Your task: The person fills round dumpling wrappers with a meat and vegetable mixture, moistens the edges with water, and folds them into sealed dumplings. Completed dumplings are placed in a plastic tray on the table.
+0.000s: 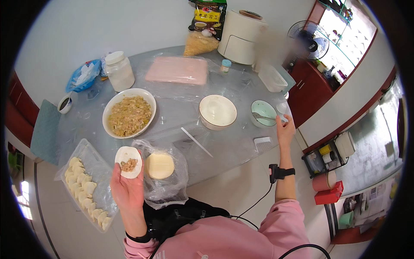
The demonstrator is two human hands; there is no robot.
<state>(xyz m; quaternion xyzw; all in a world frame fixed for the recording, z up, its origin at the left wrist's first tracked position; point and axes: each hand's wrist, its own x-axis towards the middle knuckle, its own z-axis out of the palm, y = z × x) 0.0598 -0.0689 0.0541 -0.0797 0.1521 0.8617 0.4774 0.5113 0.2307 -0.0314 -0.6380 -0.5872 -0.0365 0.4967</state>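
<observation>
My left hand [128, 191] holds a round dumpling wrapper [131, 153] on its palm and fingers. A small lump of minced filling [128, 165] sits on the wrapper. At the right, my right hand [285, 131] has its fingertips at the handle end of a metal utensil [266, 117], whose head rests in a pale green bowl [260, 105]. Beside my left hand, a stack of wrappers [160, 166] lies on a clear plastic bag [168, 191]. Several folded dumplings [81, 183] line a clear plastic tray [100, 176]. Beyond is a white bowl of minced filling [131, 115].
A cream bowl [217, 111] stands mid-table, with a white strip [196, 141] nearby. Farther back are a lidded jar [119, 73], a pink board [178, 70] under plastic, a small blue-capped jar [225, 65] and a white appliance [239, 39]. A blue basket [84, 77] stands at the left.
</observation>
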